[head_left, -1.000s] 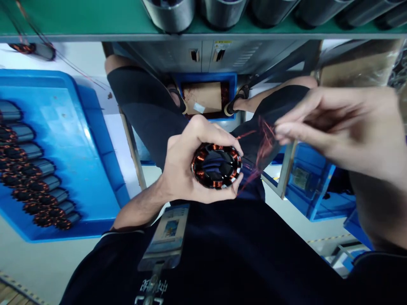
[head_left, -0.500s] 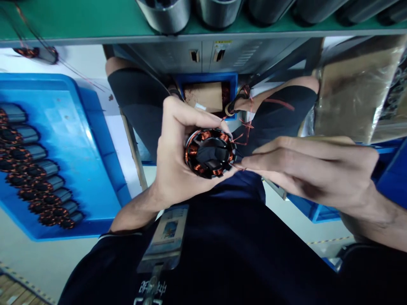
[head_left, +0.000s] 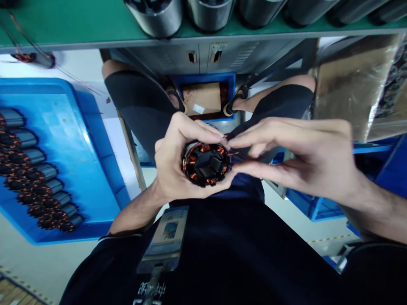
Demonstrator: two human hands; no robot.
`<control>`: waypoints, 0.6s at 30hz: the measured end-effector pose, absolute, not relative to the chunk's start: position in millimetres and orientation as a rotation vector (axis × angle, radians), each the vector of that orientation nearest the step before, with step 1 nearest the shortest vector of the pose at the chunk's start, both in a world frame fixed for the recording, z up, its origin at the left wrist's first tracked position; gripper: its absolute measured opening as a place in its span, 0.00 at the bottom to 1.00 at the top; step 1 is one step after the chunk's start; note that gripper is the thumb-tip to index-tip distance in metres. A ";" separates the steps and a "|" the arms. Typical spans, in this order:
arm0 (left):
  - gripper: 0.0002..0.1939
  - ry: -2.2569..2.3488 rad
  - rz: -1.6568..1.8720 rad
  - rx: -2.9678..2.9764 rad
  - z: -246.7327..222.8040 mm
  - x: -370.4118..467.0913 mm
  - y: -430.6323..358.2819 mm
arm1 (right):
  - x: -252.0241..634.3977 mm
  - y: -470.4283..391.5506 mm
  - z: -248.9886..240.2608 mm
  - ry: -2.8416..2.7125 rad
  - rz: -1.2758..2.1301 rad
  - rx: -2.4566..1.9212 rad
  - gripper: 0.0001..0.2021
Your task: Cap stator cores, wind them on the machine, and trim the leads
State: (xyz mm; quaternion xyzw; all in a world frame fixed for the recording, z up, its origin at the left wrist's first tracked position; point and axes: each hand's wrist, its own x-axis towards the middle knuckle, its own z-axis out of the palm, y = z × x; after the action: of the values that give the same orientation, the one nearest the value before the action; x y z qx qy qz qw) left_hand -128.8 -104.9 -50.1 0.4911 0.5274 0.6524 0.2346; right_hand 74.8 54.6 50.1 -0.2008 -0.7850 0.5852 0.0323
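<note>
A motor stator [head_left: 192,160] with copper windings round a black core sits in my left hand [head_left: 171,163]. Its open end faces up toward the camera, and my left fingers and thumb wrap round its outside. My right hand [head_left: 295,148] is at the stator's right side, thumb and forefinger spread apart, with their tips at its rim. Short copper wire ends [head_left: 233,153] stick out between the two hands. Whether my right fingertips touch a wire cannot be made out.
On my left, a blue tray [head_left: 95,169] holds rows of wound stators [head_left: 44,171]. Metal cylinders [head_left: 159,19] line the green bench [head_left: 79,21] ahead. Between my feet stands a blue bin [head_left: 208,76] with cardboard in it. A plastic-wrapped carton [head_left: 352,93] is at right.
My right hand has gone from pinching wires to spread fingers, moving left toward the stator. Long copper wires above the rim no longer show there. The stator sits slightly lower in view.
</note>
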 end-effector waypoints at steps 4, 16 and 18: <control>0.24 1.449 1.679 1.540 -54.9 -134.1 -103.3 | 63.7 60.2 13.0 -2.484 1.713 -0.507 0.06; 0.21 1.942 1.250 1.841 -87.3 -134.1 -115.2 | 62.1 53.9 1.9 -2.712 1.250 -0.596 0.30; 0.21 1.893 1.253 1.820 -75.2 -131.9 -113.6 | 55.3 38.4 1.4 -2.685 1.457 -0.501 0.32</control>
State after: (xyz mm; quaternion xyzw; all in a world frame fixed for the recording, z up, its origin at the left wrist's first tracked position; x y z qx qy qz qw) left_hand -131.9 -113.6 -75.2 0.6213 0.6462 0.4279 0.1157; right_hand 55.3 38.4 1.4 -0.1618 -0.8672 0.4704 0.0229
